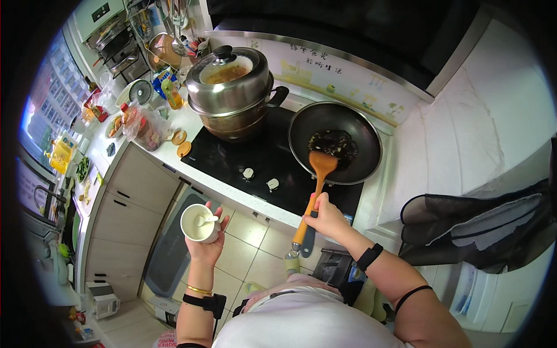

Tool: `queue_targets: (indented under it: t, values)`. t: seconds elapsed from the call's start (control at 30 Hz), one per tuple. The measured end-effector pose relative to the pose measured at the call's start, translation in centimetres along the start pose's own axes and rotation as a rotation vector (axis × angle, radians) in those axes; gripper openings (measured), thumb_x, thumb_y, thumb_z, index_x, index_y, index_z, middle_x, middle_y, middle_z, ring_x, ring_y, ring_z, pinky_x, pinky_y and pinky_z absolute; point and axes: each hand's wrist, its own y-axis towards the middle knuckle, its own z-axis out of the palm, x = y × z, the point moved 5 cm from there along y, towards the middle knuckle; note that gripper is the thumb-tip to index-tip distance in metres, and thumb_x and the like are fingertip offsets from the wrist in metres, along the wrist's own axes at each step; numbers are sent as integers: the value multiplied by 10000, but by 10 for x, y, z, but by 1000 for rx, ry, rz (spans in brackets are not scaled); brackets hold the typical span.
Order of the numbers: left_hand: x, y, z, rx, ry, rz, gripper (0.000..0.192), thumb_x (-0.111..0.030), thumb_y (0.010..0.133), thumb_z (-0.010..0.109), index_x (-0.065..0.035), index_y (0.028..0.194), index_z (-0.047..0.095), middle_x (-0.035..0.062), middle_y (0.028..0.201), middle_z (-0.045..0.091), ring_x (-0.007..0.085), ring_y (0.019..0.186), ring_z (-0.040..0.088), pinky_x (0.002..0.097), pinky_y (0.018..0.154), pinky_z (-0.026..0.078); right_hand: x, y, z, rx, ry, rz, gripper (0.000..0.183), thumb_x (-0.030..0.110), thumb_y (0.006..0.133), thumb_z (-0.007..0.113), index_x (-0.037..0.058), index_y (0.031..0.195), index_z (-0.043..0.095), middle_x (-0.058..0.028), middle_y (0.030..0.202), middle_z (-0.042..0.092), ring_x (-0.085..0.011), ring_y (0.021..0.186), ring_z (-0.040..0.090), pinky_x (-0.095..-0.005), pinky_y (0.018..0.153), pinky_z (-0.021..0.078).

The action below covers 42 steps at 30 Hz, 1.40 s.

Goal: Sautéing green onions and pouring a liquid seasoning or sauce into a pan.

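Observation:
My left hand (209,243) holds a small white cup (189,222) with a white spoon (208,219) and pale contents inside, over the floor in front of the counter. In my right hand (327,217) is the orange handle of a wooden spatula (323,162), along with a dark grey handle whose far part is hidden. The spatula's blade rests in a black wok (367,150), at the near edge of a dark sauce with small chopped bits (333,142). The wok stands on the right side of the black glass cooktop (226,162).
A lidded steel steamer (228,93) stands left of the wok, its black handle (278,96) pointing at it. Farther left are an oil bottle (173,96), a bagged jar (141,126) and wooden lids (183,148). Dark cloth (474,226) hangs at right.

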Motion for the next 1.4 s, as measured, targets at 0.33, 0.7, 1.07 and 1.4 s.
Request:
queue_targets:
  t: [0.33, 0.7, 1.07, 1.4]
  values:
    - [-10, -19, -12, -32, 42, 46, 501, -446, 944, 373, -173, 1357, 450, 92, 1246, 557, 286, 1064, 585, 270, 641, 570, -34, -19, -104, 160, -163, 73, 467, 66, 726, 618, 87, 1139, 399, -201, 859, 606, -362, 758, 619, -428, 683, 482]
    - [-3, -14, -10, -111, 2, 79, 535, -445, 929, 375, -147, 1372, 413, 115, 1215, 569, 326, 1036, 593, 278, 618, 574, -9, 22, -156, -177, -550, -99, 312, 92, 729, 591, 153, 1021, 684, -148, 943, 666, -322, 904, 627, -419, 785, 508]
    - [-11, -24, -19, -127, 18, 105, 512, -432, 944, 377, -158, 1375, 417, 111, 1245, 552, 307, 1062, 585, 284, 632, 574, -16, 63, -193, -261, -601, -10, 299, 90, 703, 628, 156, 984, 706, -138, 928, 675, -312, 894, 639, -395, 798, 513]
    - [-12, -21, -24, -86, -4, 103, 515, -430, 948, 381, -168, 1391, 396, 96, 1288, 530, 300, 1096, 572, 303, 661, 577, -23, 76, -212, -233, -385, 62, 307, 127, 722, 624, 122, 1022, 689, -158, 984, 668, -299, 929, 635, -393, 810, 507]
